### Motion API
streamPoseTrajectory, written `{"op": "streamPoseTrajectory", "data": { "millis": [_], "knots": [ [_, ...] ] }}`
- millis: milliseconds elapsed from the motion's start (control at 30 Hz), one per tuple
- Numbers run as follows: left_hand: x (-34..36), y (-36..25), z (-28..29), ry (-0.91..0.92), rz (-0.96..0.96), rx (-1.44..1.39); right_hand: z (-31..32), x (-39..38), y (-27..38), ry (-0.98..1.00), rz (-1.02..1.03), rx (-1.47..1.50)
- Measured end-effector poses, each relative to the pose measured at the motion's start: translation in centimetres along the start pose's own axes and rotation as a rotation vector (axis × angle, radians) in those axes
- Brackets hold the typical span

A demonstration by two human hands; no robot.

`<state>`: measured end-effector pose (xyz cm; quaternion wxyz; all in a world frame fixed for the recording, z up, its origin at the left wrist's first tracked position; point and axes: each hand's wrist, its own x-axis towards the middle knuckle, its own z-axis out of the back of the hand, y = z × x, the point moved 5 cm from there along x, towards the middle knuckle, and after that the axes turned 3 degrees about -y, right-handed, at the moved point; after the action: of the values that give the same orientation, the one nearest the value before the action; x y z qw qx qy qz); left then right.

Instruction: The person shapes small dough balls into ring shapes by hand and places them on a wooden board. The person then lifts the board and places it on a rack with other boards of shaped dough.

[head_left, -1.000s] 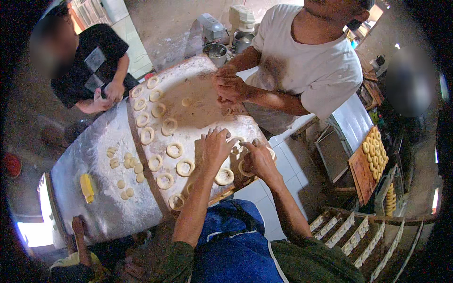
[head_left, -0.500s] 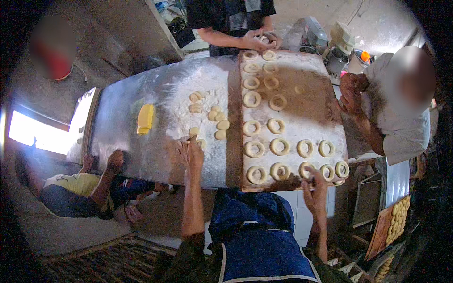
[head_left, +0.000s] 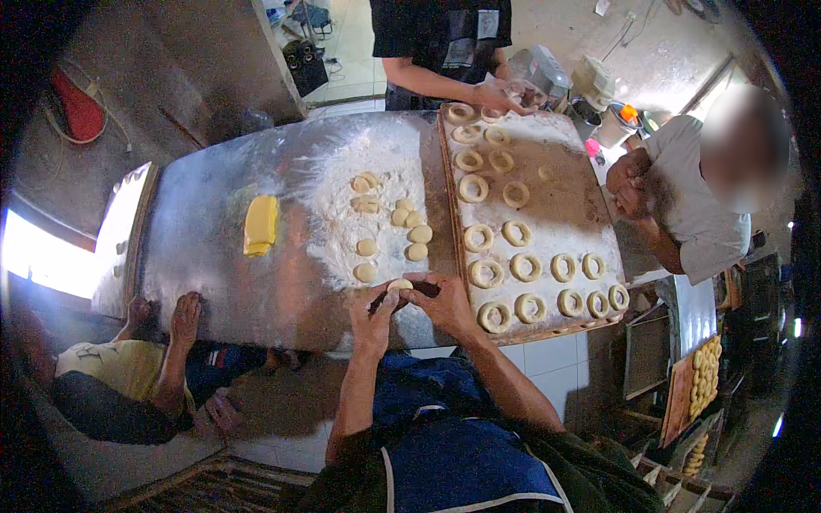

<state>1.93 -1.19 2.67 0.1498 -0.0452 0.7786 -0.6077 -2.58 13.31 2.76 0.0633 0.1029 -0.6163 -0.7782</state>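
Left hand (head_left: 373, 321) and right hand (head_left: 444, 304) jointly grip one dough piece (head_left: 398, 285) in their fingers, above the table (head_left: 214, 239). Dough rounds (head_left: 365, 273) lie just beyond the hands; rings (head_left: 481, 319) sit on a board (head_left: 560, 190) to their right.

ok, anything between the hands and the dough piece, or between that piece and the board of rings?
Nothing visible before the dough piece: left hand and right hand both hold it. Toward the board, only the right hand visibly stands between.
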Motion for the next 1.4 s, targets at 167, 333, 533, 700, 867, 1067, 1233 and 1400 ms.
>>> {"op": "streamPoseTrajectory", "data": {
  "millis": [167, 333, 533, 700, 867, 1067, 1233, 1400],
  "knots": [
    [-0.7, -1.1, 1.1, -0.061, -0.128, 0.336, -1.4, -0.3, 1.6, -0.049, 0.086, -0.021],
    [0.3, 1.4, 0.8, -0.076, -0.008, 0.116, -1.6, -1.0, 3.7, -0.015, 0.098, -0.118],
    [0.0, 2.2, -0.7, 0.246, 0.199, -0.587, -0.8, -0.8, 2.1, 0.244, -0.166, 0.624],
    [-0.2, 0.8, -2.0, 0.233, 0.124, -0.394, 0.3, -0.1, -0.1, -0.016, -0.122, -0.065],
    [0.3, 0.0, -5.2, 0.041, -0.209, -0.052, 2.4, -1.5, -0.5, -0.213, -0.144, 0.411],
    [0.3, 3.8, -11.4, -0.131, 0.132, -0.161, 8.0, -2.9, -0.2, -0.199, -0.232, 0.038],
    [-1.2, 3.3, -18.6, -0.058, -0.324, 0.371, 15.2, -5.4, 0.3, -0.295, -0.051, -0.213],
    [-3.0, 8.9, -26.8, 0.245, 0.22, -0.378, 22.9, -9.0, -1.6, -0.502, -0.179, 0.053]
  ]
}}
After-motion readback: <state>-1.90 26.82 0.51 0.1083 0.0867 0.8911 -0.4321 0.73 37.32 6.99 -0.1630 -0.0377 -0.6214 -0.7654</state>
